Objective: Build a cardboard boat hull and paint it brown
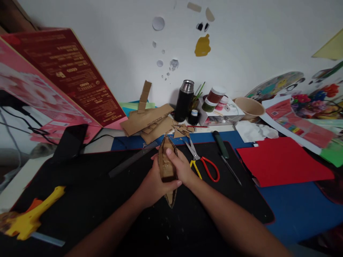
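Note:
A small boat-shaped piece made of brown cardboard (168, 167), pointed at both ends and hollow inside, is held over the black mat. My left hand (154, 182) wraps its left side, with the thumb across the lower part of the opening. My right hand (182, 166) grips the right side, its thumb pressed into the inside. Just right of my hands lie scissors (198, 157) with one red and one yellow handle, blades spread. A dark-handled knife or awl (221, 145) is further right. To the left rests a clear ruler (132, 160).
A yellow hot glue gun (32, 217) lies at the left, near a black phone (70, 142). Cardboard scraps (155, 123), a black thermos (184, 101) and paint jars (215, 95) line the wall. Red sheet (284, 162) and a bowl (249, 108) are at the right.

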A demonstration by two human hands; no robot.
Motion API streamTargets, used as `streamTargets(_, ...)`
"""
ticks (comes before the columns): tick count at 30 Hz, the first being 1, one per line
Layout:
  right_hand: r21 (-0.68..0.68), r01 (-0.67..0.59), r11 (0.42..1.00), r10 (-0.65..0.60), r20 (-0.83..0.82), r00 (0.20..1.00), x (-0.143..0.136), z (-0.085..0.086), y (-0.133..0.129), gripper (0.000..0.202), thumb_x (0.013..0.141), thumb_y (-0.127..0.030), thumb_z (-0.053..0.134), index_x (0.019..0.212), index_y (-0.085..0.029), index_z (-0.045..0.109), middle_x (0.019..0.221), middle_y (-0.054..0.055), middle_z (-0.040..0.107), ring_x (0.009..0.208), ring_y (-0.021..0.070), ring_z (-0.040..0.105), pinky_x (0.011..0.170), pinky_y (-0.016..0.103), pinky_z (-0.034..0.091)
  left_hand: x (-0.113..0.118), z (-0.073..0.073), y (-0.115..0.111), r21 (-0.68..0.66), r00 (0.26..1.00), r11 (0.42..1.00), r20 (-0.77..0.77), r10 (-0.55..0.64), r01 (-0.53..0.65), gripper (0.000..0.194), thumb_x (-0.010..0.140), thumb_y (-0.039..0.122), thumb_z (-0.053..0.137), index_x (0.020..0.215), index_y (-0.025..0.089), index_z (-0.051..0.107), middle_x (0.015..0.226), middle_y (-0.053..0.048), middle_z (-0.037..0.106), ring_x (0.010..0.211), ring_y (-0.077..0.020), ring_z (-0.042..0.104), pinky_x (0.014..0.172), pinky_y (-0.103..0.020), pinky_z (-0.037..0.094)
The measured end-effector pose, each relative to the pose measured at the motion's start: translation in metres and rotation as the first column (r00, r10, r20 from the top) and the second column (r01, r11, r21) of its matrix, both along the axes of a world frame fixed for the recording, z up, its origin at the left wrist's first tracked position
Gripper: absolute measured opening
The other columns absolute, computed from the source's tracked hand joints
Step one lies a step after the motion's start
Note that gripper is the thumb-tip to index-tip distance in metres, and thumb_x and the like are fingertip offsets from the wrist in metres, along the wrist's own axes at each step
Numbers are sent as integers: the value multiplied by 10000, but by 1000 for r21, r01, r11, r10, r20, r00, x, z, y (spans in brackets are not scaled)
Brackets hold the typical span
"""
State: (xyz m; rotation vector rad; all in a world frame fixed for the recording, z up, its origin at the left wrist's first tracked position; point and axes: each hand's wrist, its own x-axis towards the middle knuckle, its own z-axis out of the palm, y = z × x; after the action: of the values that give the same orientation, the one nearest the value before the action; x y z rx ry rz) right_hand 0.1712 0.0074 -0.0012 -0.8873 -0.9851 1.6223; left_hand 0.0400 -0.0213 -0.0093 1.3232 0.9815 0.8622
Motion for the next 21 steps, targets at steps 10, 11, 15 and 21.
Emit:
streamTargets(10, 127, -131, 983, 131, 11, 991, 10, 7, -3, 667, 884, -788, 623, 1229, -222, 704, 1081, 99, 779, 1017, 269, 742, 930, 409, 580, -9, 12, 2, -51, 993, 993, 47, -105, 107, 1056, 733, 343, 833, 1615, 221, 266, 1338, -145, 653, 1251, -353, 640, 1062, -519, 527)
streamTargets(11, 133, -140, 981, 141, 2, 990, 11, 5, -3, 684, 887, -799, 606, 1250, -226, 698, 1085, 100, 778, 1041, 273, 737, 930, 409, 579, -11, 14, 2, -70, 991, 990, 58, -120, 124, 1057, 731, 364, 839, 1615, 222, 276, 1315, -139, 662, 1227, -353, 649, 1037, -510, 538)
streamTargets(15, 93, -152, 984, 158, -58, 986, 14, 1, -1, 744, 895, -850, 518, 1257, -225, 694, 1071, 108, 778, 1052, 280, 737, 880, 401, 593, -18, 17, 3, -162, 981, 971, 115, -157, 174, 1040, 702, 415, 872, 1592, 234, 366, 1374, -127, 650, 1255, -361, 630, 1033, -477, 529)
streamTargets(21, 16, -110, 994, 110, 0, 994, 15, 7, 1, 603, 907, -743, 626, 1104, -181, 719, 877, 94, 802, 809, 242, 769, 753, 365, 606, -21, 11, 2, -278, 958, 921, 170, -231, 271, 893, 691, 422, 880, 1484, 230, 516, 1354, -131, 675, 1259, -367, 628, 1044, -522, 510)
